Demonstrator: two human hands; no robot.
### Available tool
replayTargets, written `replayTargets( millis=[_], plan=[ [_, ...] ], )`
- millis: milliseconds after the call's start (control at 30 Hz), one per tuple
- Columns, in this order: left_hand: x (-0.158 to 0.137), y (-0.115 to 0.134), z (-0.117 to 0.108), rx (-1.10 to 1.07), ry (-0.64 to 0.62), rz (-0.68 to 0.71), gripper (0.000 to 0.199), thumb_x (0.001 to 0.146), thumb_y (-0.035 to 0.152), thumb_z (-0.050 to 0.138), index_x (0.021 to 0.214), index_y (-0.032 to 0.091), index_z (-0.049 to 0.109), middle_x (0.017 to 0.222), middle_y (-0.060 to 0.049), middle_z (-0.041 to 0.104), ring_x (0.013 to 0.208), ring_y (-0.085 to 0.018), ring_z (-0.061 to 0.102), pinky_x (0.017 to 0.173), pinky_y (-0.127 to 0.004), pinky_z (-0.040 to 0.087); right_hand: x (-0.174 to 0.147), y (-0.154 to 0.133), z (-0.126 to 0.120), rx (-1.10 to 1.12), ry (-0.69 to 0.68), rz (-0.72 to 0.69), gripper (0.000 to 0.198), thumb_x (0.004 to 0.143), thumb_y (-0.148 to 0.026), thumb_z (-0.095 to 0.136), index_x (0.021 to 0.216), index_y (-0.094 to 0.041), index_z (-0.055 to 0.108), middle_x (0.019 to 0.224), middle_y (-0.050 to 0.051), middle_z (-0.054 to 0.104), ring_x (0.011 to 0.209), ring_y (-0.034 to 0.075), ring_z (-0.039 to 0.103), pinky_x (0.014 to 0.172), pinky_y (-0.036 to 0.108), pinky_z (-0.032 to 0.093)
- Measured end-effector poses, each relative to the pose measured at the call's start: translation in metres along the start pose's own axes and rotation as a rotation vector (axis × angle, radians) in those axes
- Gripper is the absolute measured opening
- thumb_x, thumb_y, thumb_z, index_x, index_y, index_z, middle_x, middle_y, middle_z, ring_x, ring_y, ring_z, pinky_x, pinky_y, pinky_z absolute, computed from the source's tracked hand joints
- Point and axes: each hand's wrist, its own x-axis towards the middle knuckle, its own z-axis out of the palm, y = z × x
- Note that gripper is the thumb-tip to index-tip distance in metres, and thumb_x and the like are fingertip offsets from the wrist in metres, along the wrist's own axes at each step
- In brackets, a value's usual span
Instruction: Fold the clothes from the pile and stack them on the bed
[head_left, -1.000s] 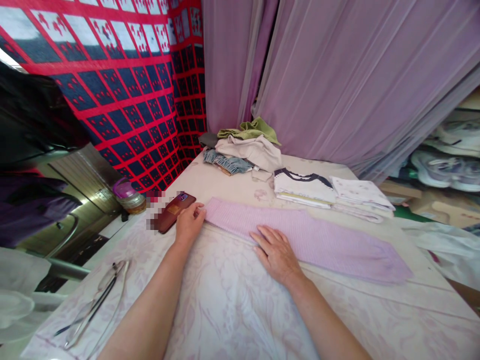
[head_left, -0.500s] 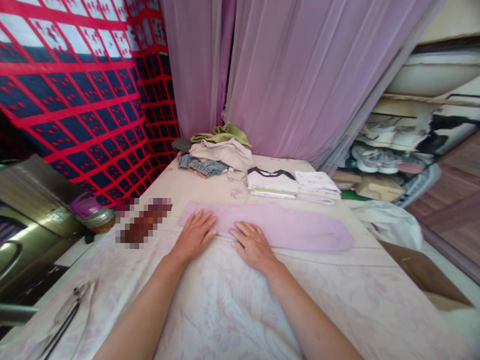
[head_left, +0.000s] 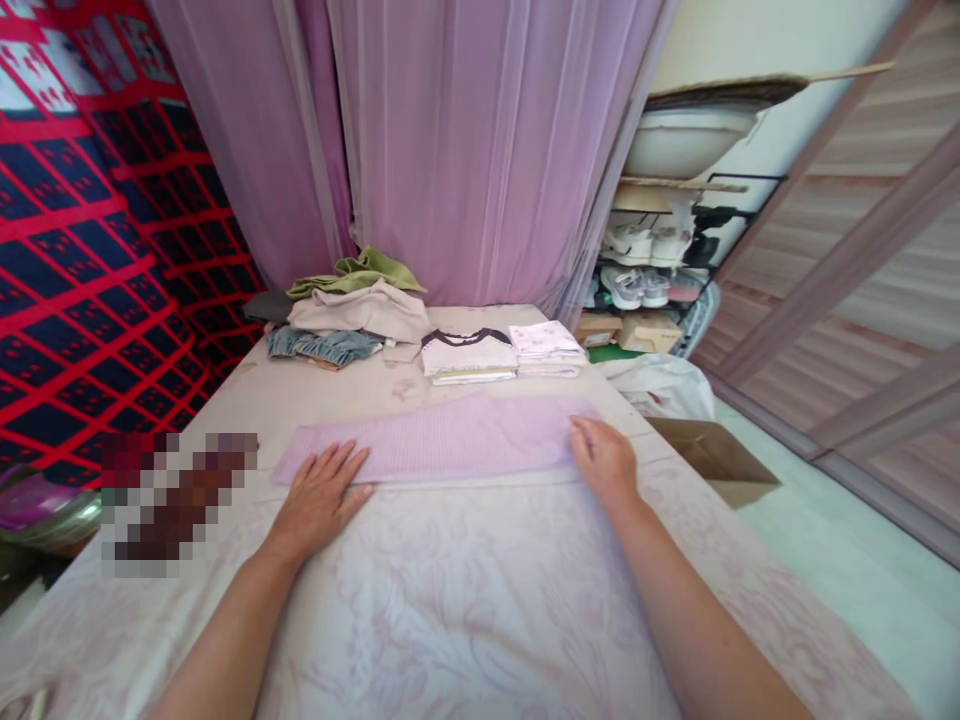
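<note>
A lilac ribbed garment [head_left: 442, 440], folded into a long strip, lies across the bed sheet [head_left: 450, 600] in front of me. My left hand [head_left: 321, 495] rests flat on its left end with the fingers spread. At the other end, my right hand [head_left: 606, 462] has its fingers closed on the garment's edge. Whether the garment is a pair of trousers or something else, I cannot tell.
Behind it sit a folded white shirt with dark sleeves [head_left: 469, 355] and folded white clothes [head_left: 547, 345]. A loose clothes heap [head_left: 360, 310] is at back left. Purple curtains [head_left: 465, 150] hang behind. A cardboard box [head_left: 712, 455] and shoe rack [head_left: 660, 250] stand right.
My right hand has moved right along the lilac garment and closed on its right end. My left hand stays flat at the left end. The view has turned right.
</note>
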Motion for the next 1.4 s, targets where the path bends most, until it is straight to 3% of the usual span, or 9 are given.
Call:
replayTargets(
  millis=[100, 200, 333, 567, 800, 1000, 1133, 1267, 1400],
  plan=[
    [0.002, 0.0, -0.002, 0.032, -0.022, -0.022, 0.059, 0.088, 0.054, 0.04, 0.141, 0.028, 0.043, 0.149, -0.007, 0.039, 0.138, -0.029, 0.032, 0.111, -0.053, 0.023, 0.002, 0.032, -0.012, -0.05, 0.054, 0.349, 0.038, 0.087, -0.032, 0.041, 0.111, -0.014, 0.065, 0.102, 0.013, 0.069, 0.094, 0.025, 0.062, 0.083, 0.037, 0.045],
    [0.006, 0.003, -0.007, 0.066, -0.074, -0.073, 0.059, 0.087, 0.053, 0.04, 0.14, 0.027, 0.044, 0.148, -0.008, 0.04, 0.138, -0.031, 0.033, 0.11, -0.054, 0.025, 0.0, 0.044, -0.016, -0.024, -0.053, 0.512, 0.039, 0.089, -0.038, 0.04, 0.108, -0.017, 0.067, 0.097, 0.012, 0.07, 0.088, 0.023, 0.063, 0.074, 0.032, 0.044],
    [0.015, 0.026, -0.017, 0.075, -0.064, -0.108, 0.059, 0.084, 0.054, 0.045, 0.133, 0.023, 0.053, 0.143, -0.012, 0.046, 0.132, -0.033, 0.041, 0.106, -0.056, 0.032, -0.001, 0.043, -0.014, -0.013, -0.098, 0.496, 0.042, 0.09, -0.046, 0.037, 0.099, -0.02, 0.07, 0.093, 0.01, 0.071, 0.086, 0.023, 0.064, 0.07, 0.032, 0.042],
    [0.037, 0.1, -0.004, -0.202, 0.061, 0.191, 0.034, 0.087, 0.047, 0.048, 0.107, 0.027, 0.067, 0.123, -0.007, 0.064, 0.118, -0.025, 0.056, 0.106, -0.048, 0.038, 0.003, 0.045, -0.01, 0.098, -0.066, 0.546, 0.028, 0.082, -0.045, 0.052, 0.093, -0.023, 0.067, 0.089, 0.004, 0.072, 0.084, 0.02, 0.064, 0.07, 0.029, 0.043],
    [0.045, 0.102, 0.003, -0.345, 0.109, 0.185, 0.024, 0.088, 0.041, 0.046, 0.083, 0.024, 0.062, 0.11, -0.007, 0.069, 0.109, -0.023, 0.06, 0.096, -0.041, 0.048, 0.014, 0.054, -0.017, 0.153, -0.129, 0.612, 0.016, 0.08, -0.033, 0.051, 0.081, -0.023, 0.064, 0.08, 0.002, 0.069, 0.076, 0.018, 0.062, 0.062, 0.026, 0.039],
    [0.041, 0.103, 0.005, -0.317, 0.105, 0.168, 0.022, 0.088, 0.04, 0.048, 0.088, 0.023, 0.062, 0.113, -0.008, 0.068, 0.111, -0.024, 0.059, 0.098, -0.044, 0.046, 0.008, 0.059, -0.011, 0.157, -0.081, 0.532, 0.02, 0.08, -0.035, 0.052, 0.091, -0.022, 0.063, 0.087, 0.003, 0.069, 0.078, 0.02, 0.062, 0.068, 0.03, 0.043],
    [0.039, 0.103, 0.009, -0.264, 0.123, 0.183, 0.028, 0.087, 0.04, 0.051, 0.106, 0.023, 0.064, 0.118, -0.008, 0.066, 0.114, -0.025, 0.057, 0.101, -0.047, 0.044, 0.0, 0.069, -0.012, 0.234, 0.047, 0.214, 0.025, 0.076, -0.023, 0.051, 0.097, -0.021, 0.065, 0.113, 0.008, 0.063, 0.099, 0.02, 0.059, 0.081, 0.032, 0.046],
    [0.035, 0.106, 0.006, -0.184, 0.173, 0.223, 0.029, 0.09, 0.037, 0.05, 0.11, 0.025, 0.067, 0.118, -0.007, 0.066, 0.112, -0.025, 0.057, 0.1, -0.046, 0.043, -0.005, 0.073, -0.015, 0.104, -0.136, -0.112, 0.041, 0.068, -0.007, 0.048, 0.095, -0.027, 0.07, 0.126, 0.003, 0.059, 0.12, 0.023, 0.048, 0.095, 0.041, 0.04],
    [0.031, 0.108, -0.002, -0.103, 0.199, 0.196, 0.03, 0.09, 0.038, 0.051, 0.109, 0.025, 0.069, 0.102, -0.007, 0.067, 0.095, -0.023, 0.06, 0.086, -0.041, 0.048, -0.007, 0.07, -0.007, -0.022, -0.198, -0.111, 0.041, 0.076, -0.013, 0.051, 0.11, -0.029, 0.069, 0.136, 0.007, 0.052, 0.126, 0.027, 0.043, 0.096, 0.047, 0.04]
  ],
)
